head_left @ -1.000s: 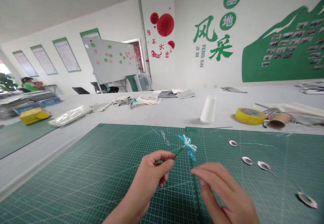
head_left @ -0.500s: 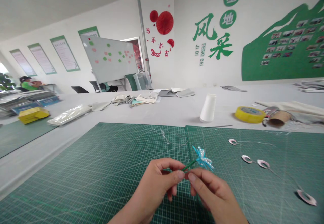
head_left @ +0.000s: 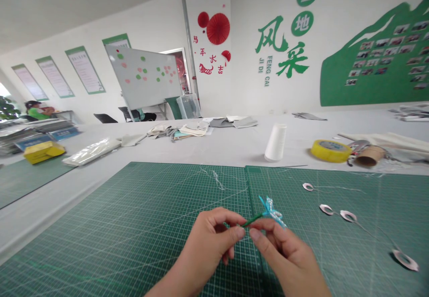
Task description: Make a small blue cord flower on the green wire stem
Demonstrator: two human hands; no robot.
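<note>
A small handmade flower (head_left: 272,209), light blue with whitish beaded-looking petals, is held over the cutting mats, its head pointing right and away from me. Its thin green stem (head_left: 254,220) runs down to the left into my fingers. My left hand (head_left: 214,236) pinches the lower end of the stem between thumb and forefinger. Just to the right, my right hand (head_left: 284,250) has thumb and forefinger closed at the stem, below the flower head. The fingertips of both hands nearly meet and hide the stem's end.
Green cutting mats (head_left: 150,207) cover the near table. Pale oval rings on wires (head_left: 348,216) lie at the right. Behind stand a white thread cone (head_left: 275,142), a yellow tape roll (head_left: 331,150) and a cardboard tube (head_left: 369,155). A yellow box (head_left: 44,152) sits far left.
The flower has turned about its stem, so its petals face differently. My right forefinger has shifted up along the stem toward the flower head. My left hand has hardly moved.
</note>
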